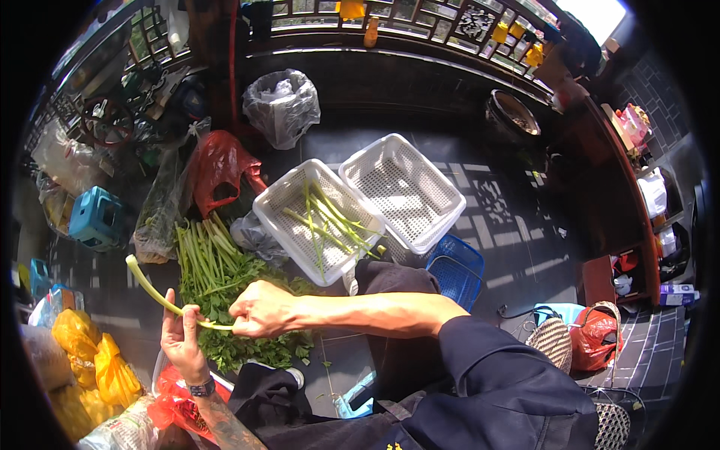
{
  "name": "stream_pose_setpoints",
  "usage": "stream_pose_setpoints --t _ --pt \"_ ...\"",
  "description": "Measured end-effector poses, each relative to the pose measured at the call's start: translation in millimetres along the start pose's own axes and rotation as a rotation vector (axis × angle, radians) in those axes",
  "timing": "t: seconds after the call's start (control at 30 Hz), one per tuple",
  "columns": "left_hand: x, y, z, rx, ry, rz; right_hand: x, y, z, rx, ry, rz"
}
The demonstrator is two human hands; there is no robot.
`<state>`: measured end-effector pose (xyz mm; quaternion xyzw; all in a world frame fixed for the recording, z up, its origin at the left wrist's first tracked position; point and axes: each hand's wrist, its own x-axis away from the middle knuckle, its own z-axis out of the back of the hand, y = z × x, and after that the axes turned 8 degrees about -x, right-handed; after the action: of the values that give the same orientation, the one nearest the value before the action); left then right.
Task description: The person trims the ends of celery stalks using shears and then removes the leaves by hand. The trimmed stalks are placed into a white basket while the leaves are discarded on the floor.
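Observation:
My left hand, with a watch on its wrist, holds a pale green celery stalk between thumb and fingers. My right hand is closed on the stalk's thinner end. Beneath and beyond both hands lies a large pile of leafy celery on the dark tiled floor. Several trimmed green stalks rest in the nearer white perforated plastic basket. A second white perforated basket touches it on the right, with no stalks seen inside.
A blue plastic basket sits by my knee. Left are a red plastic bag, a blue stool and yellow bags. A lined bin stands ahead. Red bags with contents lie near my left forearm.

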<state>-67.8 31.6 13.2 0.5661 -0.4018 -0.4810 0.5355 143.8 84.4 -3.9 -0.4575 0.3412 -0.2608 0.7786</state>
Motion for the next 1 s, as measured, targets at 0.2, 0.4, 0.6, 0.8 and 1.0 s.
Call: stream_pose_setpoints --t 0.2,0.4,0.6,0.8,1.0 --pt "3.6 8.1 11.5 0.079 0.076 0.067 -5.3 -2.0 14.4 -0.265 0.044 -0.162" --pt "2.2 12.2 1.7 0.168 0.051 0.081 -4.3 -10.5 9.9 -0.115 -0.283 -0.045" --pt "2.3 7.9 7.4 0.155 0.120 0.030 -1.8 -4.5 6.3 -0.020 -0.345 -0.077" --pt "2.8 16.9 -2.3 0.210 0.323 -0.087 0.3 42.3 -8.2 -0.598 -0.061 -0.619" --pt "10.9 31.0 28.1 0.059 0.474 -0.091 56.3 228.7 -8.7 0.338 -0.198 -0.672"
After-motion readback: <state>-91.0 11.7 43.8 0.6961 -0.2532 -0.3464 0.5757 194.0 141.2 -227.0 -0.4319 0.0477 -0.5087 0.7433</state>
